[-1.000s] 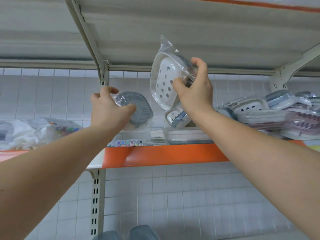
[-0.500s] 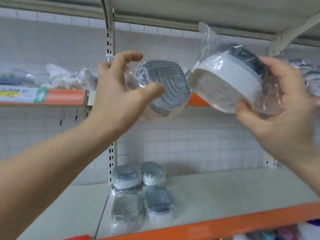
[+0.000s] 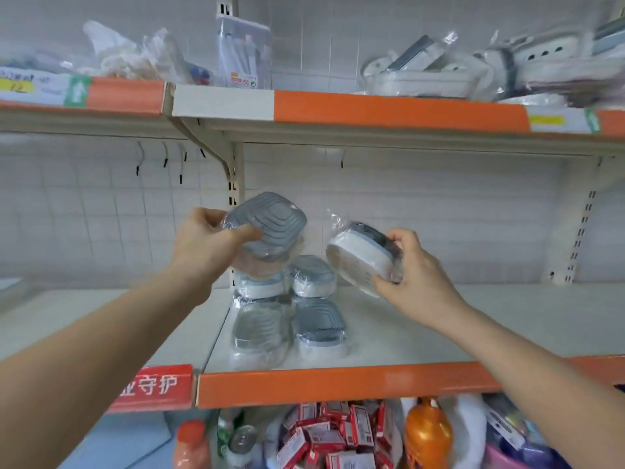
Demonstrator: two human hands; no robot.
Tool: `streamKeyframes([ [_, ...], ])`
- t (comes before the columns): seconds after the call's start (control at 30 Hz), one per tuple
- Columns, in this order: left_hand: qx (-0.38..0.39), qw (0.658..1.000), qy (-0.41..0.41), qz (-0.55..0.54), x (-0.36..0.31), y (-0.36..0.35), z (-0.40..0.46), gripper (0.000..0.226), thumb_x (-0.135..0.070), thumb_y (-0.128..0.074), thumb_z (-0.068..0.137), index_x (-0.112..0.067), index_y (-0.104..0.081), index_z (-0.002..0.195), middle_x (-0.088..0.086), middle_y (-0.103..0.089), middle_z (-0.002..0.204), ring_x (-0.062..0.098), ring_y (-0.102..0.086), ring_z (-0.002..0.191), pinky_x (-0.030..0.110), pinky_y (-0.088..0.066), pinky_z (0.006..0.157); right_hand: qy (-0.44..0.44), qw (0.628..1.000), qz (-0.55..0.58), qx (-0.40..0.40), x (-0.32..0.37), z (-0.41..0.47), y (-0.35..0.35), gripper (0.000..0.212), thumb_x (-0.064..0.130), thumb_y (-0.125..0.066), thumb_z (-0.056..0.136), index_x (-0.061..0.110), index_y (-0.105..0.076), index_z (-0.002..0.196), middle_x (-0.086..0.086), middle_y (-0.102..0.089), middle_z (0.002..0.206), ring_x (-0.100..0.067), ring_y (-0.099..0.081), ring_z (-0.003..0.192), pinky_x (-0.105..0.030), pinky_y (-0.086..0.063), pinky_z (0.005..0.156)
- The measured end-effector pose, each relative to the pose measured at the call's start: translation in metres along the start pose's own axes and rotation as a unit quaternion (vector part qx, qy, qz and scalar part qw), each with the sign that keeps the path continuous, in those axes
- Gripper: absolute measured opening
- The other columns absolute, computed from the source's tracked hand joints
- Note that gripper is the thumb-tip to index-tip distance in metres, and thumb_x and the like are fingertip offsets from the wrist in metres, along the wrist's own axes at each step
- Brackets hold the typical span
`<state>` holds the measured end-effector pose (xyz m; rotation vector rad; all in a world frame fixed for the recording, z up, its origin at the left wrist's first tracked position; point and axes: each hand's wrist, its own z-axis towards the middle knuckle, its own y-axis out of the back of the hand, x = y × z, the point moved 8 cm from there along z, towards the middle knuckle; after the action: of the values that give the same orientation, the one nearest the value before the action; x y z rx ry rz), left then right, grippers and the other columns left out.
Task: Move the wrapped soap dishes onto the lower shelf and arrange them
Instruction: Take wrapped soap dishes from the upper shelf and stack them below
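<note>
My left hand (image 3: 206,242) grips a wrapped soap dish (image 3: 270,228) with its grey ridged lid facing me, held above the lower shelf (image 3: 422,333). My right hand (image 3: 416,275) holds a second wrapped soap dish (image 3: 358,258), tilted so its white side shows. Several wrapped soap dishes (image 3: 287,313) stand in two rows on the lower shelf, just below and between my hands. More wrapped dishes (image 3: 456,72) lie piled on the upper shelf (image 3: 389,110) at the right.
A shelf upright and bracket (image 3: 233,177) stand behind the held dishes. Bagged goods (image 3: 128,59) and a hanging pack (image 3: 243,55) fill the upper shelf's left. Below the lower shelf's orange edge (image 3: 338,384) sit red boxes (image 3: 331,434) and orange bottles (image 3: 427,431).
Both hands have come down from the upper shelf with a dish each, to just above the lower shelf. The view has tilted down, so the lower shelf and the goods beneath it show.
</note>
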<state>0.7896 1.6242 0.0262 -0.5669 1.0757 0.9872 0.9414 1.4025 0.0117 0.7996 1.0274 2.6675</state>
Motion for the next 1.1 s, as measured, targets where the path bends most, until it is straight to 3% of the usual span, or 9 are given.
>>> streamKeyframes([
  [0.2, -0.044, 0.995, 0.091, 0.022, 0.095, -0.022, -0.005, 0.056, -0.029, -0.082, 0.067, -0.003, -0.052, 0.106, 0.009, -0.063, 0.095, 0.019, -0.063, 0.078, 0.03, -0.05, 0.064, 0.063, 0.99, -0.104, 0.065, -0.016, 0.009, -0.064, 0.073, 0.004, -0.054, 0.083, 0.025, -0.023, 0.145, 0.004, -0.034, 0.144, -0.016, -0.033, 0.131, -0.025, -0.035, 0.093],
  [0.3, -0.026, 0.984, 0.118, 0.128, 0.13, -0.035, -0.013, 0.063, -0.044, -0.073, 0.071, 0.001, -0.052, 0.109, 0.016, -0.061, 0.106, 0.024, -0.061, 0.08, 0.034, -0.049, 0.066, 0.09, 0.975, -0.077, 0.189, -0.018, -0.003, -0.113, 0.075, 0.025, -0.064, 0.084, 0.026, -0.021, 0.146, 0.007, -0.025, 0.15, -0.01, -0.022, 0.137, -0.021, -0.027, 0.103],
  [0.37, -0.003, 0.959, 0.097, 0.268, 0.132, -0.038, -0.017, 0.058, -0.046, -0.063, 0.081, -0.001, -0.045, 0.114, 0.011, -0.054, 0.114, 0.028, -0.054, 0.098, 0.035, -0.043, 0.079, 0.093, 0.97, -0.046, 0.221, -0.021, -0.009, -0.128, 0.08, 0.041, -0.064, 0.084, 0.024, -0.018, 0.147, 0.009, -0.019, 0.152, -0.007, -0.016, 0.14, -0.017, -0.018, 0.107],
  [0.47, 0.016, 0.906, 0.073, 0.416, 0.125, -0.036, -0.019, 0.061, -0.059, -0.05, 0.084, -0.009, -0.042, 0.117, 0.008, -0.052, 0.12, 0.029, -0.042, 0.116, 0.037, -0.034, 0.093, 0.087, 0.976, -0.025, 0.197, -0.032, -0.004, -0.13, 0.066, 0.033, -0.057, 0.089, 0.02, -0.023, 0.145, 0.007, -0.023, 0.151, -0.008, -0.019, 0.139, -0.016, -0.016, 0.107],
  [0.6, 0.026, 0.894, 0.103, 0.436, 0.13, -0.035, -0.017, 0.06, -0.062, -0.043, 0.085, -0.009, -0.042, 0.114, 0.01, -0.052, 0.121, 0.029, -0.043, 0.117, 0.038, -0.034, 0.094, 0.057, 0.983, -0.015, 0.177, -0.038, 0.005, -0.135, 0.053, 0.011, -0.053, 0.084, 0.018, -0.037, 0.134, 0.004, -0.036, 0.142, -0.01, -0.03, 0.132, -0.014, -0.022, 0.097],
  [0.73, 0.057, 0.869, 0.106, 0.481, 0.126, -0.033, -0.02, 0.069, -0.066, -0.036, 0.086, -0.009, -0.039, 0.123, 0.012, -0.047, 0.129, 0.03, -0.04, 0.122, 0.04, -0.033, 0.098, 0.032, 0.976, -0.016, 0.213, -0.036, 0.011, -0.139, 0.054, 0.011, -0.055, 0.084, 0.018, -0.037, 0.134, 0.004, -0.035, 0.143, -0.011, -0.033, 0.13, -0.01, -0.021, 0.082],
  [0.8, 0.065, 0.867, 0.047, 0.492, 0.102, -0.034, -0.022, 0.069, -0.063, -0.035, 0.088, -0.012, -0.034, 0.133, 0.012, -0.042, 0.136, 0.029, -0.037, 0.126, 0.04, -0.031, 0.101, 0.031, 0.97, -0.018, 0.241, -0.032, 0.01, -0.135, 0.06, 0.016, -0.058, 0.084, 0.018, -0.033, 0.139, 0.004, -0.029, 0.147, -0.01, -0.027, 0.134, -0.009, -0.021, 0.088],
  [0.9, 0.077, 0.891, -0.14, 0.425, 0.031, -0.047, -0.035, 0.058, -0.052, -0.041, 0.091, -0.017, -0.034, 0.137, 0.005, -0.042, 0.137, 0.022, -0.036, 0.126, 0.032, -0.029, 0.101, 0.045, 0.97, -0.044, 0.237, -0.017, 0.01, -0.106, 0.067, 0.024, -0.061, 0.085, 0.021, -0.028, 0.144, 0.005, -0.019, 0.154, -0.01, -0.013, 0.142, -0.021, -0.016, 0.112],
  [1.1, 0.087, 0.844, -0.445, 0.287, -0.127, -0.058, -0.075, 0.049, -0.063, -0.031, 0.077, -0.033, -0.049, 0.111, -0.02, -0.052, 0.103, -0.007, -0.043, 0.096, 0.007, -0.035, 0.078, 0.098, 0.983, -0.027, 0.155, 0.058, 0.029, 0.023, 0.035, 0.029, -0.06, 0.087, 0.033, -0.056, 0.122, 0.013, -0.057, 0.125, 0.0, -0.051, 0.108, -0.011, -0.038, 0.086],
])
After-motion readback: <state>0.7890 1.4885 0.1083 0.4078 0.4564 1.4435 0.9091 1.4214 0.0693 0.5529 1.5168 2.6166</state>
